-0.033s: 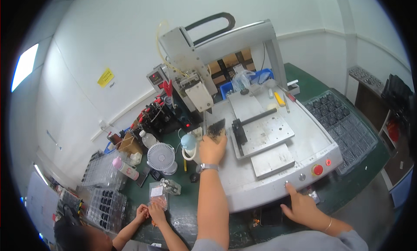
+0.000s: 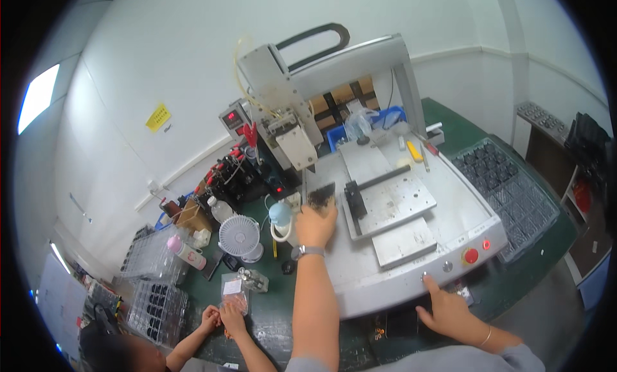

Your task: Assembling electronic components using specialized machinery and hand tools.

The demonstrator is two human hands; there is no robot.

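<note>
My left hand (image 2: pixel 315 225), with a watch on its wrist, is closed around a dark, flat piece (image 2: pixel 323 195) with a brownish, speckled side. I cannot make out its exact kind. It is held at the left of the white machine bed (image 2: pixel 340 269), just below the machine's head (image 2: pixel 295 144). My right hand (image 2: pixel 448 311) has its index finger stretched to a small button (image 2: pixel 425 277) on the machine's front panel. Its thumb stands apart and nothing is in the hand. Right of that button are a metal button (image 2: pixel 447 266) and a red knob (image 2: pixel 470 255).
A metal plate fixture (image 2: pixel 392 205) lies on the bed. Behind it are a yellow cutter (image 2: pixel 414 152) and a screwdriver. A clear tray of black parts (image 2: pixel 495 172) lies right. A fan (image 2: pixel 240 235) and bottles stand left. At lower left, a co-worker's hands (image 2: pixel 228 317) handle small orange pieces.
</note>
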